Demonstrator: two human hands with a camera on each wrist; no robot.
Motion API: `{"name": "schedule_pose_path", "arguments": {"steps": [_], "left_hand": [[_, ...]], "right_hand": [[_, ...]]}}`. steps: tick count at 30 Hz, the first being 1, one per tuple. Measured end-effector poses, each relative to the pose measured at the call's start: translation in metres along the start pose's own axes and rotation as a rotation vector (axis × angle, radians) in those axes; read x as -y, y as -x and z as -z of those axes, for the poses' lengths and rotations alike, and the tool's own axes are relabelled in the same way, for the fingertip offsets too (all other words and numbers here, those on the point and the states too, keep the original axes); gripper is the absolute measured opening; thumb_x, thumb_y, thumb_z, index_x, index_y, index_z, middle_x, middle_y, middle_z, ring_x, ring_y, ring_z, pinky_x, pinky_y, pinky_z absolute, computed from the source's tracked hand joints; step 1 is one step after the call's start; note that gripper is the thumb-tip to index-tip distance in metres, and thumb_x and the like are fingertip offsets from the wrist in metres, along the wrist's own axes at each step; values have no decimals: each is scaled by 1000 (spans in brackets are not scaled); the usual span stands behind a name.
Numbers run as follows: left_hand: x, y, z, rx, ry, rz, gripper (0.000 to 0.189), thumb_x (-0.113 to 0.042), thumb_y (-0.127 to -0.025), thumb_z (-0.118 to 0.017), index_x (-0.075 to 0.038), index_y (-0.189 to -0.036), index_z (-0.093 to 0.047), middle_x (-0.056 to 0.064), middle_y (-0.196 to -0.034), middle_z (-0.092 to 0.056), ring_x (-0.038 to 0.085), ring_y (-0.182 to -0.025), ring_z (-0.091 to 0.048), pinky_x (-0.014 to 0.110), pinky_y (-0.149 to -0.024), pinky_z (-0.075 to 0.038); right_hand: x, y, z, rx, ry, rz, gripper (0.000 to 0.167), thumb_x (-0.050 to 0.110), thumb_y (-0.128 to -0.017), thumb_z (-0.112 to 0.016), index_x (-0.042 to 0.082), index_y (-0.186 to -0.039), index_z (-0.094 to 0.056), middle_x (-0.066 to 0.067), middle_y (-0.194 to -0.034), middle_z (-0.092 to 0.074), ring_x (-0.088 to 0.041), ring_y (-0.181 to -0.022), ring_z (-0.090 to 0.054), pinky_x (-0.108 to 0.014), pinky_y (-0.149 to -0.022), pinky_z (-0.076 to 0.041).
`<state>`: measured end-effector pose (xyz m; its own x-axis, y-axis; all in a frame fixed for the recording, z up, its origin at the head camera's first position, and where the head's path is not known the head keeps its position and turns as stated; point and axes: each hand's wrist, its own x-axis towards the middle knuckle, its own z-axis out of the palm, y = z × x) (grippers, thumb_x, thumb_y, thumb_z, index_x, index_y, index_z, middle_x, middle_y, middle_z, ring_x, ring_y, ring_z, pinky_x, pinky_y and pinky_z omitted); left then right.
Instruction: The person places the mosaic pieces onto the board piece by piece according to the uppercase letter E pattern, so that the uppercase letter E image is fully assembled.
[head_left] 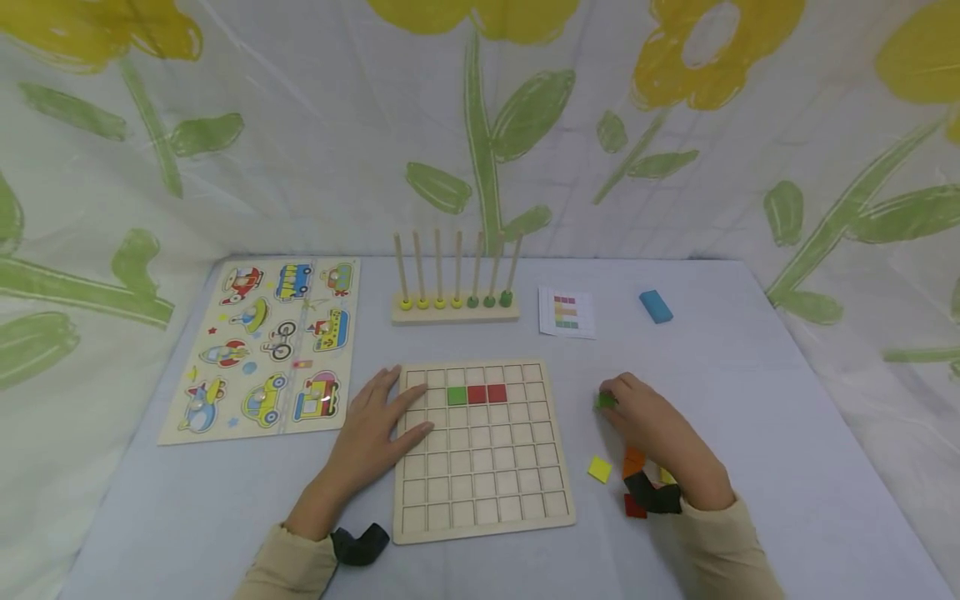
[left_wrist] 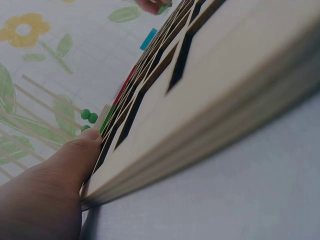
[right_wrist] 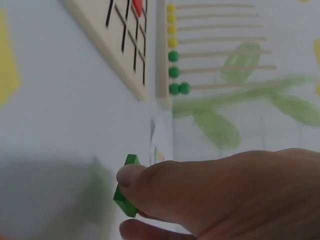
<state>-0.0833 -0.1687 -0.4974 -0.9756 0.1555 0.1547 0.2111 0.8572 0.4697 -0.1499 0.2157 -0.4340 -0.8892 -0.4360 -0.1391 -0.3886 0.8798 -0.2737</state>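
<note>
My right hand (head_left: 647, 421) pinches a green square tile (right_wrist: 127, 192) between thumb and fingers, to the right of the wooden grid board (head_left: 480, 515). With fingers spread, my left hand (head_left: 372, 429) rests on the board's left edge; its thumb shows at the edge in the left wrist view. On the board's second row from the top lie a green tile (head_left: 457, 396) and two red tiles (head_left: 487, 393), side by side. Beneath and beside my right wrist are a yellow tile (head_left: 599, 469), orange tiles (head_left: 633, 460) and a red tile (head_left: 635, 506), partly hidden by the wrist strap.
A vehicle puzzle board (head_left: 258, 350) lies at the left. Behind the grid stands a peg rack (head_left: 455, 315) with yellow and green beads. Farther right are a card with coloured squares (head_left: 567, 312) and a blue block (head_left: 656, 307). A flower-printed cloth hangs at the back.
</note>
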Motion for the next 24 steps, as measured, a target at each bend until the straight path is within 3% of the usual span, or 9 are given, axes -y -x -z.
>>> {"name": "schedule_pose_path", "arguments": {"steps": [5, 12, 18, 24], "left_hand": [[0, 0, 0, 6, 0, 4, 60, -57, -88, -58, -27, -139, -51, 11, -155, -29, 32, -145, -18, 60, -112, -21], [0, 0, 1, 1, 11, 4, 60, -57, -88, -58, -26, -139, -51, 11, -155, -29, 32, -145, -18, 60, -111, -22], [0, 0, 0, 7, 13, 7, 60, -58, -88, -57, -27, -139, -50, 10, -155, -28, 31, -146, -17, 59, -112, -21], [0, 0, 0, 5, 11, 4, 60, -57, -88, -58, -27, -139, -50, 10, -155, -28, 32, -146, -17, 60, -112, -21]], "right_hand": [[26, -17, -4, -38, 54, 151, 27, 9, -89, -67, 0, -114, -62, -9, -107, -61, -18, -95, -58, -34, -85, -53], [64, -35, -12, -23, 53, 255, 27, 17, -90, -67, 7, -114, -62, 0, -105, -60, -11, -92, -53, -26, -82, -52], [87, -47, -16, -68, 59, 414, 23, 16, -90, -67, 7, -110, -61, 0, -100, -59, -12, -92, -56, -26, -81, -52], [105, -54, -22, -54, 67, 470, 17, 19, -92, -66, 10, -104, -61, 4, -95, -55, -10, -88, -52, -23, -77, -50]]}}
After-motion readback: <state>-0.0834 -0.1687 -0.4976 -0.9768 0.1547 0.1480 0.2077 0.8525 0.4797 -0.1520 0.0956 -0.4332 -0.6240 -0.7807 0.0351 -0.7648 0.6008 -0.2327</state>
